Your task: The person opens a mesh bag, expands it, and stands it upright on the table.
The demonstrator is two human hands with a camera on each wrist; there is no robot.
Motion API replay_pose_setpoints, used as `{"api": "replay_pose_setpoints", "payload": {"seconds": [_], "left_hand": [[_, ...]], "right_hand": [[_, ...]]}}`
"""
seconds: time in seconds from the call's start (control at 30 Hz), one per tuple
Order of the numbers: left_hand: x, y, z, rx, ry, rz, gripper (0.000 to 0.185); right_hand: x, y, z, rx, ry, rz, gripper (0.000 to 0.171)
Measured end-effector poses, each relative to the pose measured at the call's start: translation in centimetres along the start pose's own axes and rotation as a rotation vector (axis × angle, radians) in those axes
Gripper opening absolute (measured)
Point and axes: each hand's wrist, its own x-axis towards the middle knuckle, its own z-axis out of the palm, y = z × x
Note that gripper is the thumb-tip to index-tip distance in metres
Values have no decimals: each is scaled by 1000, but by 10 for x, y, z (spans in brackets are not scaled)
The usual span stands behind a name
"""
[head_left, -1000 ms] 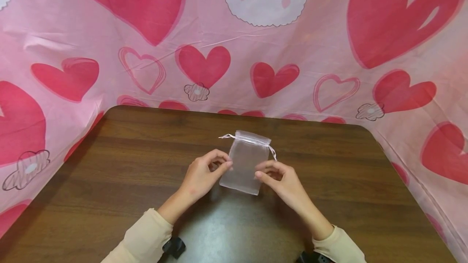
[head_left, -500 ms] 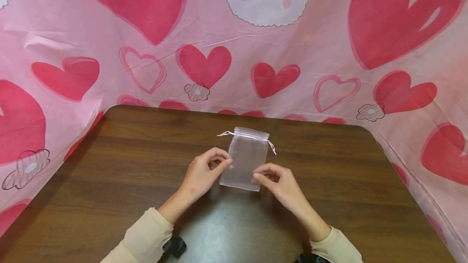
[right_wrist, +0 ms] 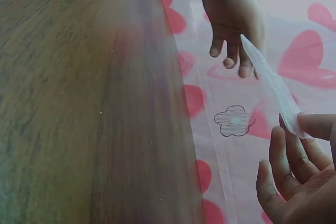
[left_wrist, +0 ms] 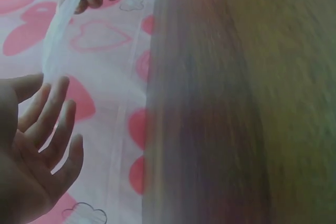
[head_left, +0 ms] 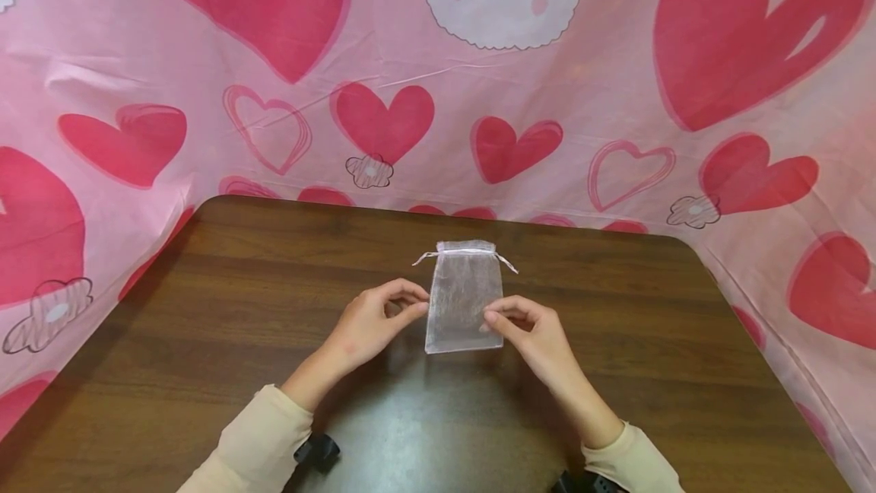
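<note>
A small sheer white drawstring pouch (head_left: 461, 299) with a thin ribbon at its top is held just above the dark wooden table (head_left: 260, 287). My left hand (head_left: 420, 304) pinches its left edge between thumb and forefinger. My right hand (head_left: 494, 316) pinches its right edge the same way. The left wrist view shows the pouch (left_wrist: 56, 35) edge-on, stretched between my left hand (left_wrist: 42, 140) and the right hand's fingers. Seen from the right wrist, the pouch (right_wrist: 270, 82) runs from my right hand (right_wrist: 294, 177) to the left hand.
A pink cloth (head_left: 616, 97) printed with red hearts and a white cartoon face hangs behind and beside the table. The table's far edge (head_left: 438, 211) meets this cloth. Cream sleeves (head_left: 253, 440) cover both forearms.
The pouch has turned from a tilt to hang straight, and its bottom edge is now level. The right hand has shifted up along the pouch's right edge.
</note>
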Motion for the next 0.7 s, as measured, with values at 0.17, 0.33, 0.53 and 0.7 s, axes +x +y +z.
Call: {"api": "replay_pose_setpoints", "payload": {"seconds": [0.17, 0.33, 0.53, 0.7], "left_hand": [[-3, -2, -2, 157, -11, 73, 11], [-9, -5, 1, 232, -12, 204, 26], [-12, -5, 6, 231, -2, 383, 44], [-10, -3, 8, 194, 73, 492, 32]], "right_hand": [[1, -2, 0, 33, 11, 16, 17], [2, 0, -2, 41, 33, 8, 17], [1, 0, -3, 38, 48, 41, 19], [1, 1, 0, 47, 47, 92, 19]]}}
